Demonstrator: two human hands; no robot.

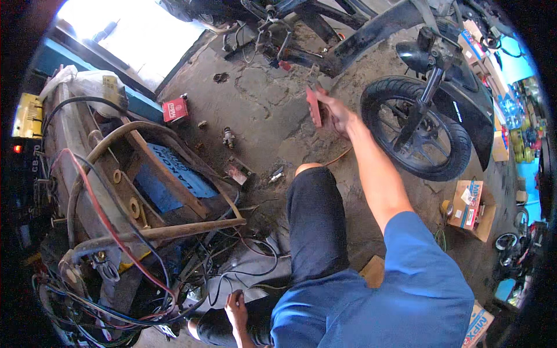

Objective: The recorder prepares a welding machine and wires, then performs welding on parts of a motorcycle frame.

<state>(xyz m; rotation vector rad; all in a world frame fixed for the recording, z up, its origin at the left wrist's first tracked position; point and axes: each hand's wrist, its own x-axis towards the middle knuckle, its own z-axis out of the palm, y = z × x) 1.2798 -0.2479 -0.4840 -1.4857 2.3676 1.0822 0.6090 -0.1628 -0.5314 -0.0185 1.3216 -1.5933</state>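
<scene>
right hand (337,113) around red-handled tool (314,108), left hand (236,308) curled, contents unclear, above grimy workshop floor (249,101)

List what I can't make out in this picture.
In the head view:
Right hand: finger placement on the red-handled tool, blurred.
Left hand: palm, turned from view.
Motorcycle at right: upper part, cut off by the top edge.
Wire tangle: ends, hidden by overlapping strands.

A pair of pliers (314,108) with red grips and a dull greyish metal head, slightly blurred, is held over the stained grey-brown floor (249,104) in the right hand (336,115), its head pointing away from the person and one grip slanting down beside the fingers.
</scene>
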